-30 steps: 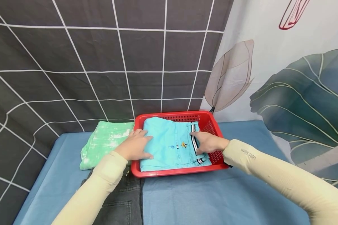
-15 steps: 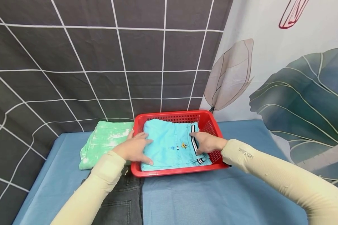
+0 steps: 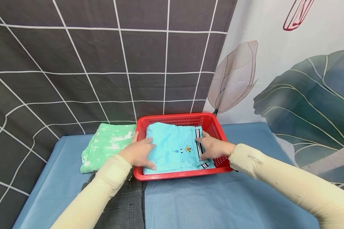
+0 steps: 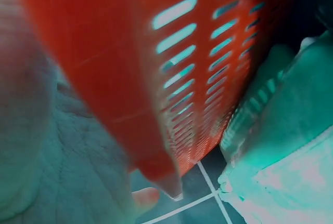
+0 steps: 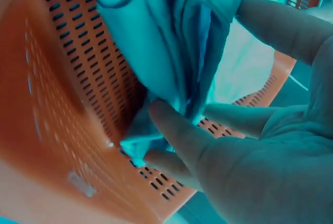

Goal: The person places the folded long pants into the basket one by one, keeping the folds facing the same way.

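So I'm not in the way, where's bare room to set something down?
Bare: the blue cloth in front of the red basket, between dark jeans and right sleeve; also right of the basket, beyond that sleeve. Crowded: the basket, with a turquoise garment, left hand and right hand; just left of it, the green garment.

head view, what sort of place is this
Probably an indoor corner set up for handling clothes: a dark grid cloth hangs behind a blue-covered surface, where a red basket holds a folded turquoise garment.
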`<action>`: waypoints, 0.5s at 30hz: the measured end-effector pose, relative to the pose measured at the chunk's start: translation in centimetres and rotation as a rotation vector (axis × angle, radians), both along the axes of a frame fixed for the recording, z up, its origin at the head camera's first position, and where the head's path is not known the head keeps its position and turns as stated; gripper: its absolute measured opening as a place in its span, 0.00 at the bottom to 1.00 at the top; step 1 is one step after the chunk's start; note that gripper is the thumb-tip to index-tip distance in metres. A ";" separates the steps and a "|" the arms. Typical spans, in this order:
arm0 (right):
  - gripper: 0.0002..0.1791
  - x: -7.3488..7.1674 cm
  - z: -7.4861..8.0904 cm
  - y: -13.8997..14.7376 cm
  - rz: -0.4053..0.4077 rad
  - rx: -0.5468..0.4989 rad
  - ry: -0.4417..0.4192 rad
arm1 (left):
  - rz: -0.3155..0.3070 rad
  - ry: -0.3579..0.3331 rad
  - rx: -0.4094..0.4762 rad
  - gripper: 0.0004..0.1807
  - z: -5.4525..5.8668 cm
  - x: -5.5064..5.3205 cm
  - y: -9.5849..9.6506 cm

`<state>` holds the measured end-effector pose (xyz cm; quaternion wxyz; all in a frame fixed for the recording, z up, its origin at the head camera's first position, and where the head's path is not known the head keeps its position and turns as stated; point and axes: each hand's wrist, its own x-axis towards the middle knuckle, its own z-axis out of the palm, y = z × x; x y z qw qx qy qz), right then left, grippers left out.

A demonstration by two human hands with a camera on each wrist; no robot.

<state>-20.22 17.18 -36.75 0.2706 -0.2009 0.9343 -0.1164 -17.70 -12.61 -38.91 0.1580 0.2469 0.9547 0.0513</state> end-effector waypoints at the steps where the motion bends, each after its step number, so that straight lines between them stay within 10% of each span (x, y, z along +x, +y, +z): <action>1: 0.47 0.0 0.1 0.1 0.015 -0.001 -0.012 | 0.000 -0.004 0.000 0.49 -0.1 0.0 0.0; 15: 0.48 0.5 -1.1 -0.3 0.106 0.130 -0.076 | -0.005 0.026 -0.001 0.47 -1.4 0.0 -0.1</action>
